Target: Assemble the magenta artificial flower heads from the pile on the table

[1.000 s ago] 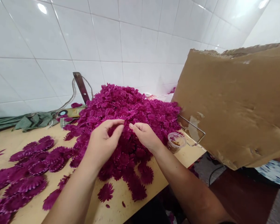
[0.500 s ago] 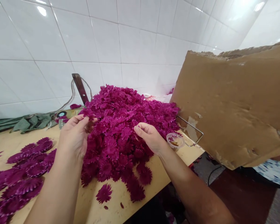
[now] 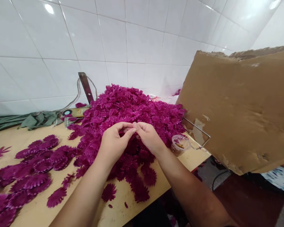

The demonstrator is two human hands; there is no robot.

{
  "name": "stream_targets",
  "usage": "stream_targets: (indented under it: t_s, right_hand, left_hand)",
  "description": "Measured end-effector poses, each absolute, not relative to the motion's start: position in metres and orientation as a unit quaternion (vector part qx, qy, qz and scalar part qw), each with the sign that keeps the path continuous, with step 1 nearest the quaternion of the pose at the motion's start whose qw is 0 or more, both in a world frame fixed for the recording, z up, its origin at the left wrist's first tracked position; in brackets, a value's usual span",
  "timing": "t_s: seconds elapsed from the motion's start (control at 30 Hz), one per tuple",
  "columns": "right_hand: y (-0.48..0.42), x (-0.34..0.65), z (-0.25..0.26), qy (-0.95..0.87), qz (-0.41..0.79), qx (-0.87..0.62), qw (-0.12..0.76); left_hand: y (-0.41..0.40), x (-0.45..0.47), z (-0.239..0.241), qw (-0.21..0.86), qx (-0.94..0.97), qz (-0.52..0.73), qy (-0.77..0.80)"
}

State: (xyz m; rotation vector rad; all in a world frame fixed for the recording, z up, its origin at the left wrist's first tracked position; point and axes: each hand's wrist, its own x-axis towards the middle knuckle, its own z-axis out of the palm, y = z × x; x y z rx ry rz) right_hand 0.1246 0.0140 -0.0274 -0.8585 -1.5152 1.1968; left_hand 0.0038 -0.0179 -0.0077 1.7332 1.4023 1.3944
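My left hand [image 3: 115, 140] and my right hand [image 3: 148, 137] meet in front of a big heap of magenta fabric flower pieces [image 3: 130, 104]. The fingertips of both are pinched together and touch each other. Whatever lies between them is too small or too hidden to make out. Below my hands, a single flower piece [image 3: 109, 192] rests on the tabletop [image 3: 87, 208]. To the left of my left forearm, flower pieces are spread in overlapping stacks [image 3: 35, 181].
A clear plastic cup [image 3: 180, 145] stands at the right table edge, beside a bent metal wire frame [image 3: 203, 138]. Behind it leans a large cardboard sheet [image 3: 241, 107]. Green cloth [image 3: 38, 119] lies at the back left, and a dark upright bar [image 3: 85, 86] stands by the tiled wall.
My left hand has moved right from the heap's left side to meet my right hand. The flower piece it pinched is no longer visible in it. My right hand stays pinched, slightly shifted.
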Motion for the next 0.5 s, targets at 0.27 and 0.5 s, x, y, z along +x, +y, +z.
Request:
stream_targets:
  t_s: [0.27, 0.5]
  right_hand:
    - [0.007, 0.129, -0.027, -0.611, 0.501, -0.363, 0.493]
    - [0.010, 0.146, -0.020, -0.634, 0.418, -0.401, 0.512]
  left_hand:
    - [-0.008, 0.016, -0.016, 0.171, 0.610, 0.549, 0.544]
    - [0.031, -0.035, -0.004, 0.056, 0.415, 0.643, 0.641]
